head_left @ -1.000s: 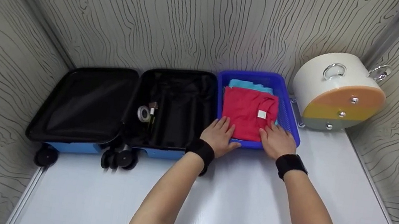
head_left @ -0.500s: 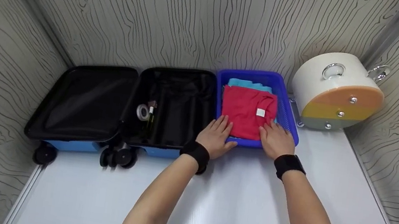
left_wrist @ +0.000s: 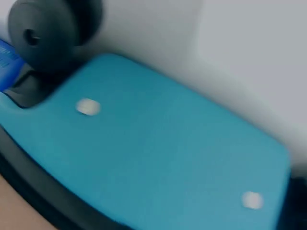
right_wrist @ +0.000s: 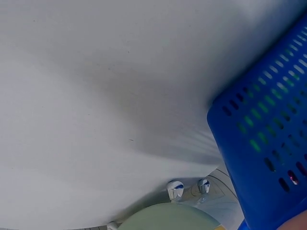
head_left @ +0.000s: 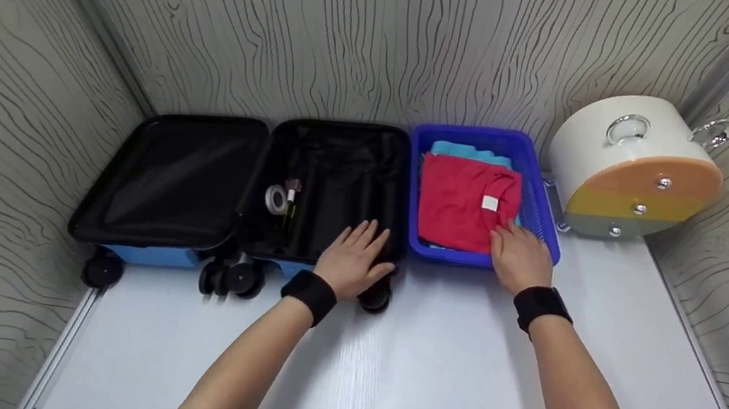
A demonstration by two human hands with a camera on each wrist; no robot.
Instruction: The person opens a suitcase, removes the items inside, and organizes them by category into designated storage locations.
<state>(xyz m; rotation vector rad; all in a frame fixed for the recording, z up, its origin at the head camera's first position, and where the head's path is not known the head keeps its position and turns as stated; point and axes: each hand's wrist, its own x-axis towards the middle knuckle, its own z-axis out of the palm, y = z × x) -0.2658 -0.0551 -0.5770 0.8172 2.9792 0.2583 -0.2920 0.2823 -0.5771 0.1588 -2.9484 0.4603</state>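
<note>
While left hand (head_left: 350, 267) splays over black-lined blue hard-shell suitcase (head_left: 346, 195), right hand (head_left: 522, 261) rests unclenched on folded red cloth (head_left: 459, 203): likely light, limp, best held under side edges.

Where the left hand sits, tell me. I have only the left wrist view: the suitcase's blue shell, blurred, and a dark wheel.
Observer: In the head view, the left hand, fingers outstretched, is over the near edge of the open suitcase half beside the blue plastic basket. Whether it touches, I can't tell.
Operator: Now place the right hand for me.
Observer: The right hand is at the basket's near right corner.
Operator: Report what's on top in that basket.
Observer: A folded red garment with a white label, lying over light-blue cloth.
</note>
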